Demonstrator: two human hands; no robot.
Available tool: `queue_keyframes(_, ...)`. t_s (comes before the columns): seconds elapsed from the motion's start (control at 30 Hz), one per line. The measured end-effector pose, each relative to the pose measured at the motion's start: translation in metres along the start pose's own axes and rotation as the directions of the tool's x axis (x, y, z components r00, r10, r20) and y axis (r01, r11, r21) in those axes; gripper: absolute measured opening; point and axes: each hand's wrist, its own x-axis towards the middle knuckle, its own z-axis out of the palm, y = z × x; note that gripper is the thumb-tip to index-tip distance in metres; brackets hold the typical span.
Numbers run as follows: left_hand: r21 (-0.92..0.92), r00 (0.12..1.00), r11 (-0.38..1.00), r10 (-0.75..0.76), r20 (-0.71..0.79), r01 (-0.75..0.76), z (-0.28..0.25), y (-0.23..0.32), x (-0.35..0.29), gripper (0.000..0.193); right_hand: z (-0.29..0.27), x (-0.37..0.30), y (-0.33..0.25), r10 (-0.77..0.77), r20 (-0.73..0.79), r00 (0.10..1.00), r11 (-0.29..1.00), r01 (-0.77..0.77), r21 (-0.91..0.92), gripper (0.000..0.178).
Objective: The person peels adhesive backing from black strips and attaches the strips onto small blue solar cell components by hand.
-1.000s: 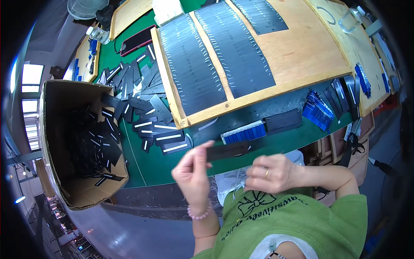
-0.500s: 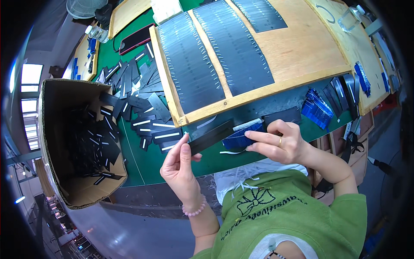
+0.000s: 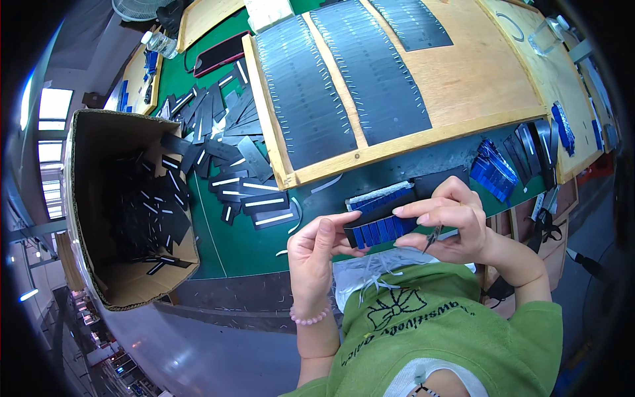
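Between my hands is a black strip (image 3: 378, 213) with a row of narrow blue pieces (image 3: 383, 231) along its near side. My left hand (image 3: 315, 251) pinches its left end between thumb and fingers. My right hand (image 3: 456, 221) is closed at its right end, fingertips on the black face. A thin dark pointed tool, like tweezers (image 3: 433, 239), sticks out between the right thumb and fingers. Just beyond the strip lies a blue bundle with a whitish edge (image 3: 380, 194) on the green table. The strip's underside is hidden.
A wooden tray (image 3: 390, 147) holds columns of overlapping dark strips. At left stands an open cardboard box (image 3: 86, 218) with black pieces inside. Loose black pieces with white bars (image 3: 264, 202) lie between them. More blue pieces (image 3: 493, 171) lie right. A phone (image 3: 221, 53) and bottle (image 3: 159, 44) are farther back.
My left hand has moved right with the black strip, closer to my right hand. The strip now lies against the blue pieces. The pointed tool now shows in my right hand. The view has shifted slightly.
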Motion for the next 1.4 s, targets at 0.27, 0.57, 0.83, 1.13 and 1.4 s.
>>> queue_keyframes(0.27, 0.028, 1.0, 0.999, -0.025, -0.01, 0.025, 0.0025, 0.0012, -0.0003, 0.052, 0.0, -0.0023, 0.0001, 0.027, -0.004, 1.0, 1.0, -0.027, -0.004, 0.049)
queue_keyframes(0.57, 0.037, 0.999, 0.999, -0.038, 0.025, 0.037, 0.0039, -0.0009, 0.0006, 0.048, 0.0003, -0.0012, -0.0023, 0.02, -0.01, 1.0, 1.0, -0.02, 0.003, 0.05)
queue_keyframes(0.83, 0.008, 0.999, 0.999, -0.043, -0.009, 0.043, 0.006, 0.0007, 0.0006, 0.048, -0.0018, -0.003, -0.0011, 0.022, -0.005, 1.0, 1.0, -0.022, -0.014, 0.05)
queue_keyframes(1.13, -0.154, 0.989, 0.976, -0.146, 0.037, 0.151, 0.0071, 0.0015, 0.0016, 0.019, -0.0015, 0.0013, -0.0007, 0.056, -0.024, 0.998, 0.995, -0.054, 0.086, 0.049)
queue_keyframes(1.4, -0.189, 0.986, 0.969, -0.145, 0.082, 0.159, 0.0048, -0.0026, 0.0052, 0.02, -0.0024, 0.0007, 0.0009, 0.054, -0.031, 0.998, 0.996, -0.051, 0.068, 0.049)
